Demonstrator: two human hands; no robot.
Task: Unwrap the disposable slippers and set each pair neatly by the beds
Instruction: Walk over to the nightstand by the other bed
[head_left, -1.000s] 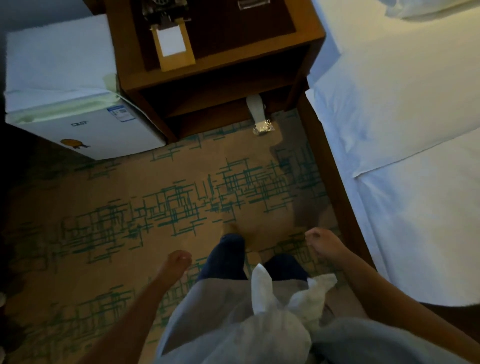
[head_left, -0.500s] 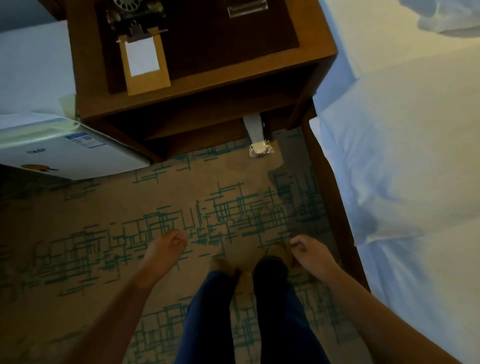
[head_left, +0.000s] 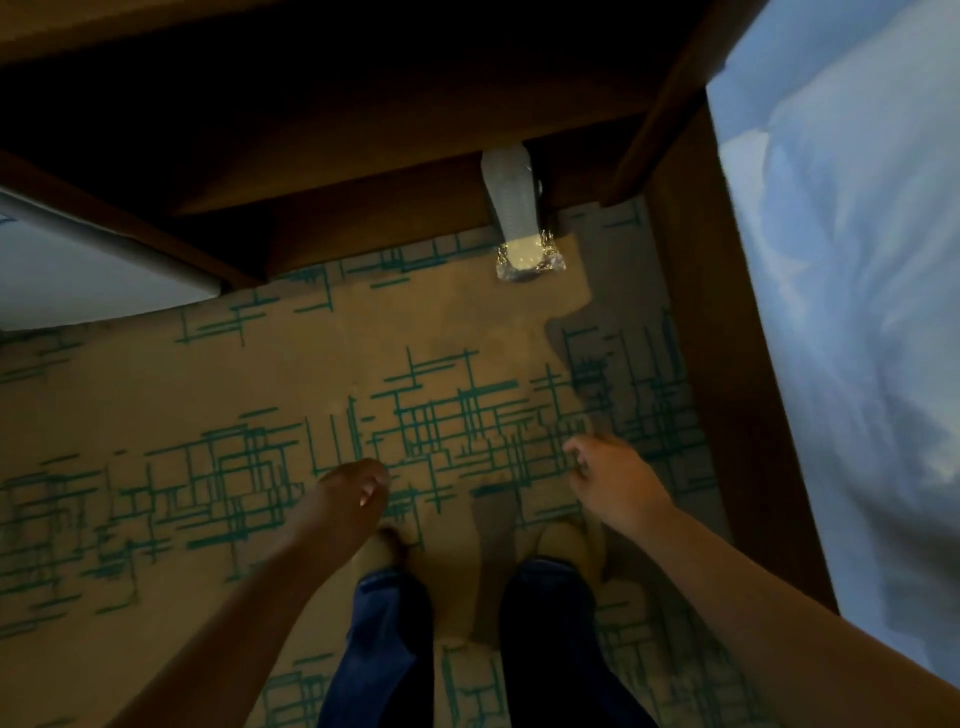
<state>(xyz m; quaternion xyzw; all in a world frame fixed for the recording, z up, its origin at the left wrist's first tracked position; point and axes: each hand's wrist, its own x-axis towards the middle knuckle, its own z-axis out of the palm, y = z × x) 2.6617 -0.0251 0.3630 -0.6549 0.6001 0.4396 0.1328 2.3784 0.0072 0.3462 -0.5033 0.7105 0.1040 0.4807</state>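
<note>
One wrapped slipper pack (head_left: 511, 208) lies lengthwise toward the nightstand (head_left: 363, 156); left hand (head_left: 353, 499) and right hand (head_left: 613, 483) fingers hang slack, empty.

Tan carpet (head_left: 156, 374) with teal line pattern, dark wooden nightstand (head_left: 363, 104), white-sheeted bed (head_left: 857, 312) at right, dim light

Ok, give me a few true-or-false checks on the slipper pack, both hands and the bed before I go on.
1. The slipper pack is in its clear wrap. True.
2. The left hand holds the pack. False: it holds nothing and is above the carpet.
3. The pack juts from the nightstand with its end on the carpet. True.
4. The bed is on the person's left. False: it is on the right; a white appliance is on the left.
5. The right hand is empty. True.
</note>
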